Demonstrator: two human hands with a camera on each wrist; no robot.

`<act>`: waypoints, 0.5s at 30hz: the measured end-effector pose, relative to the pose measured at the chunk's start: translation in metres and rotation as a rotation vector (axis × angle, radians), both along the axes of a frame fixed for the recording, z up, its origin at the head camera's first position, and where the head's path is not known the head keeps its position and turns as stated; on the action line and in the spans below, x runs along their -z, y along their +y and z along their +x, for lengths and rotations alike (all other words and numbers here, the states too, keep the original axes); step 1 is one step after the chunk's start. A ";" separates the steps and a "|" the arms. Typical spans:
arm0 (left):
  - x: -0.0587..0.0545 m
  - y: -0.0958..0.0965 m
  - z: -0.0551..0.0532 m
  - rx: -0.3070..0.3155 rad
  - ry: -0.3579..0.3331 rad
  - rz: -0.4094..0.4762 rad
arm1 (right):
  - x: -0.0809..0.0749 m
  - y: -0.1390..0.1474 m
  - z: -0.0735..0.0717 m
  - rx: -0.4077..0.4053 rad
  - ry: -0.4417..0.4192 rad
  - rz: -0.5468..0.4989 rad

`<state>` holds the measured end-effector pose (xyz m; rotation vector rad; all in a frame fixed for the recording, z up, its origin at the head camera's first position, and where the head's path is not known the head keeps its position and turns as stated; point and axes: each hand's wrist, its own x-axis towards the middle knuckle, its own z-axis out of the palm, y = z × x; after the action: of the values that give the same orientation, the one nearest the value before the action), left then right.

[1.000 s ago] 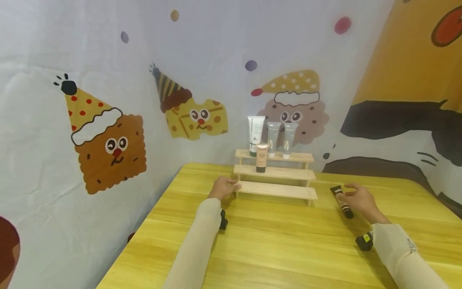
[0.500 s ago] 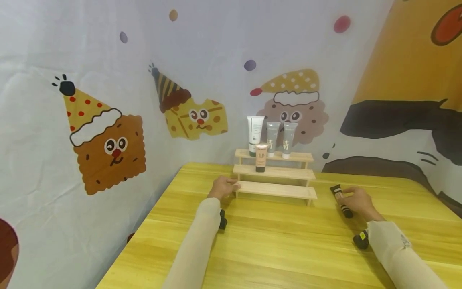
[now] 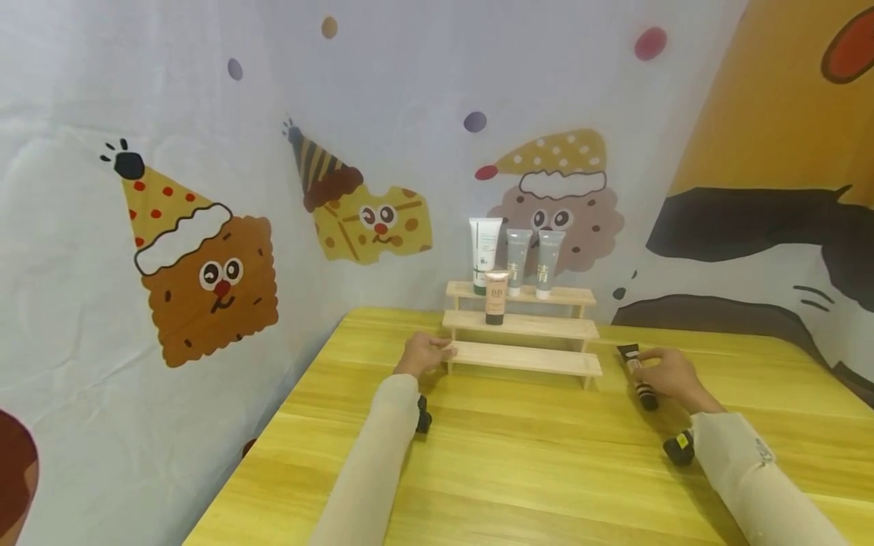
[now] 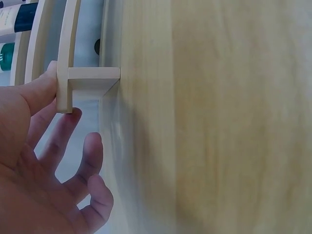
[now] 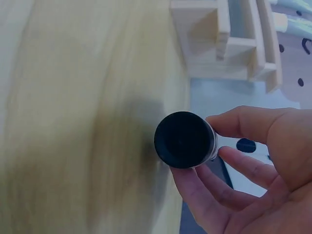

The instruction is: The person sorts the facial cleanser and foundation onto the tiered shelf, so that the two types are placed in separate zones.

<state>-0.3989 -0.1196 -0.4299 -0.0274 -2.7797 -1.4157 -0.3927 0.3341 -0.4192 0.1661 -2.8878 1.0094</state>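
Observation:
My left hand pinches the left end of the lowest step of a three-tier wooden display stand. In the left wrist view the thumb lies against that step's end, and the lower fingers are loosely bent. On the right, my right hand holds a squeeze tube with a black cap between thumb and fingers. The tube tilts with its cap toward me. Seen from the right wrist, its round black cap faces the camera and hides most of the tube's body.
A beige BB cream tube stands on the middle step. The top step carries a white tube and two grey tubes, cap down. A yellow wood-grain table lies beneath, with a cartoon-printed cloth behind.
The right hand has closed its fingers on the black-capped tube and shifted it slightly left, toward the stand. My left hand has kept its place on the stand.

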 end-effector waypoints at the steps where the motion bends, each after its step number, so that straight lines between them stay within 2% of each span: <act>1: -0.001 0.000 0.001 -0.001 -0.002 0.008 | -0.002 -0.002 0.001 -0.004 0.001 -0.009; 9: -0.004 -0.001 0.004 0.018 0.007 0.029 | -0.014 -0.015 0.005 -0.047 -0.034 -0.119; 15: -0.003 -0.001 0.002 0.025 0.017 0.023 | -0.029 -0.032 0.013 -0.061 0.044 -0.144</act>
<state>-0.3973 -0.1206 -0.4274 -0.0735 -2.7593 -1.4453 -0.3794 0.3022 -0.3903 0.2642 -2.7728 1.2035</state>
